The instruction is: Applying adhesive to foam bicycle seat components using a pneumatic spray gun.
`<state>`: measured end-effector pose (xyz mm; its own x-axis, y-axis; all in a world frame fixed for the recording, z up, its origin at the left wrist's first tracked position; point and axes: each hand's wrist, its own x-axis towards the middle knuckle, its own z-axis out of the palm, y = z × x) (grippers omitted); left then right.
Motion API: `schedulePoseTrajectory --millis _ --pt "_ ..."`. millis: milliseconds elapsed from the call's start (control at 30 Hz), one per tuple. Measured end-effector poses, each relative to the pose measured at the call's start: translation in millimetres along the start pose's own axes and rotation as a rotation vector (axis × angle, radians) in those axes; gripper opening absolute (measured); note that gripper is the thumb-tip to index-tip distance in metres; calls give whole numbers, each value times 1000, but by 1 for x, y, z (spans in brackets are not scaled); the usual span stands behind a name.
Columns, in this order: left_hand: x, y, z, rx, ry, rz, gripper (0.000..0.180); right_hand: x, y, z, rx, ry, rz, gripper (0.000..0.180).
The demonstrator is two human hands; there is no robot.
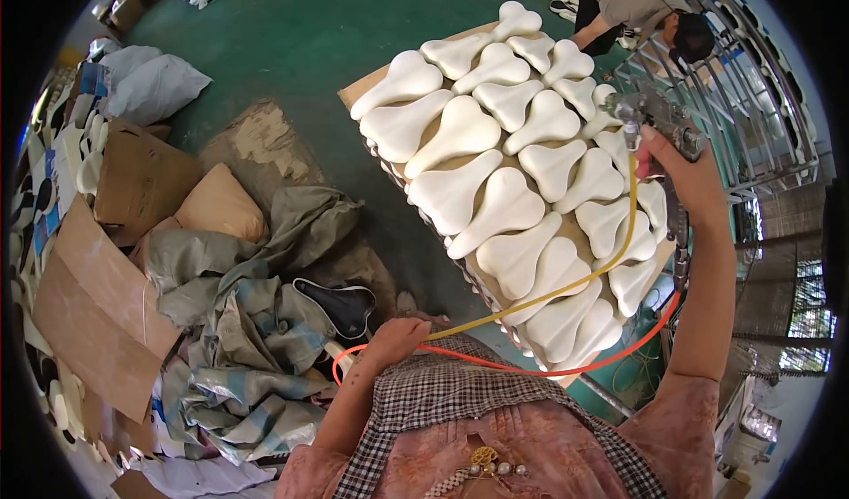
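Note:
My right hand (670, 156) is wrapped round the handle of a metal spray gun (638, 111), held over the right side of a table of white bicycle saddle pads (508, 203). From the gun a yellow hose (566, 288) runs down and left to my left hand (398, 340), whose fingers are closed round it near my waist. A red hose (610, 356) comes down from the gun's side, crosses in front of my checked apron (469, 384) and loops past the left hand. Whether the left fingers also grip the red one is hard to see.
A black saddle (338, 308) lies on a heap of grey-green sheeting (265, 242) at the left, with cardboard boxes (141, 180) and a pale sack (155, 83) beyond. Another person (646, 8) bends over at the far right, beside a metal rack (752, 101).

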<state>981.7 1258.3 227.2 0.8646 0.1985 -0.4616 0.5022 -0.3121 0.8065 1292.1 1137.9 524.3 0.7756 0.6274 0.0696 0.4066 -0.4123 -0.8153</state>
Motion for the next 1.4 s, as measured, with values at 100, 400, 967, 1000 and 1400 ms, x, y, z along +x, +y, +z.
schedulePoseTrajectory --millis 100,400,967,1000,1400 --pt "-14 9 18 28 -15 -58 40 -2 13 -15 -46 45 -40 24" --pt "-51 3 78 17 96 -62 39 -44 20 -11 90 -90 -80 24" --pt "-101 -19 112 -57 231 -137 37 -91 10 29 194 -431 -237 21" --pt "-101 -19 111 -15 213 -128 37 -94 7 33 196 -419 -247 21" --pt "-84 2 102 65 137 -49 38 -105 37 -16 94 -164 -187 21"
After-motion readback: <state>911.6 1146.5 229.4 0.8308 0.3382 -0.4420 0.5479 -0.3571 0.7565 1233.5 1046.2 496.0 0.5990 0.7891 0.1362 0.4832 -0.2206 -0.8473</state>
